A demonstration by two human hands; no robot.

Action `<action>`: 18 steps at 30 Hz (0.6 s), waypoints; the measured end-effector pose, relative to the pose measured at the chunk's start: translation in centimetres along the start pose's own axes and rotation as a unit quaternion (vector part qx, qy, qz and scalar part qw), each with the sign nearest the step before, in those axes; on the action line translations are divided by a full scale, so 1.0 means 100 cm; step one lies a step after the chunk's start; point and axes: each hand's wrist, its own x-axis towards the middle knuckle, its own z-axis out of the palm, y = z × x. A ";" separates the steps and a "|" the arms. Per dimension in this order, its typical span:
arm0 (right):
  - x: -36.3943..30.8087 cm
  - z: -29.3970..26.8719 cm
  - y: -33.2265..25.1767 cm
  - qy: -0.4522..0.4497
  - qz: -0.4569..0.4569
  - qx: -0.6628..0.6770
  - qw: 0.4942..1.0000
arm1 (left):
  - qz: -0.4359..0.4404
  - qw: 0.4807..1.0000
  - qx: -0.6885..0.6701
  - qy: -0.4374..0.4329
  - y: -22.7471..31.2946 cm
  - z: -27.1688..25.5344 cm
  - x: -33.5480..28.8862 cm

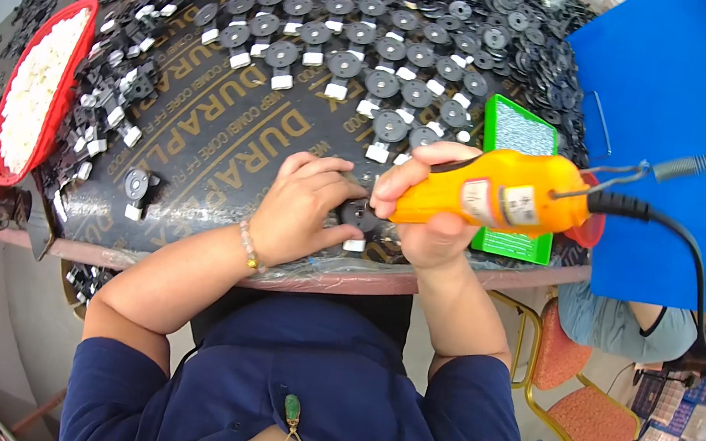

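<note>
My right hand [437, 243] is wrapped around an orange electric screwdriver [506, 187], which lies almost level with its tip end toward my left hand. A black cord and a coiled spring hanger run from its rear end. My left hand [297, 212], with a beaded bracelet at the wrist, pinches a small black disc-shaped part [360, 215] against the table between thumb and fingers. A white block [354, 245] sticks out from that part on the near side. The right fingers hide much of where the screwdriver's tip meets the part.
Beyond my hands stand rows of similar black discs with white blocks [281, 55]. A green tray [511, 245] of small metal pieces lies at right, beside a blue panel [663, 131]. At left are a red basket [88, 26] of white pieces and a lone disc part [137, 184].
</note>
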 end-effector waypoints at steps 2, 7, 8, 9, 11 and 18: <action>0.003 -0.022 -0.010 0.011 -0.045 -0.008 0.999 | -0.010 0.999 0.028 0.013 -0.002 -0.001 -0.004; 0.009 -0.122 -0.066 0.179 -0.148 -0.305 0.924 | -0.025 0.999 0.046 0.005 0.001 0.000 -0.002; 0.009 -0.141 -0.071 0.183 -0.150 -0.308 0.921 | -0.020 0.999 0.043 0.003 0.002 0.002 0.001; 0.010 -0.157 -0.075 0.212 -0.154 -0.332 0.906 | -0.020 0.999 0.047 0.003 0.003 0.001 0.001; 0.009 -0.180 -0.073 0.242 -0.157 -0.358 0.888 | -0.019 0.999 0.048 0.003 0.004 0.002 0.002; 0.009 -0.196 -0.060 0.251 -0.199 -0.320 0.892 | -0.028 0.999 0.040 -0.011 0.003 0.001 0.002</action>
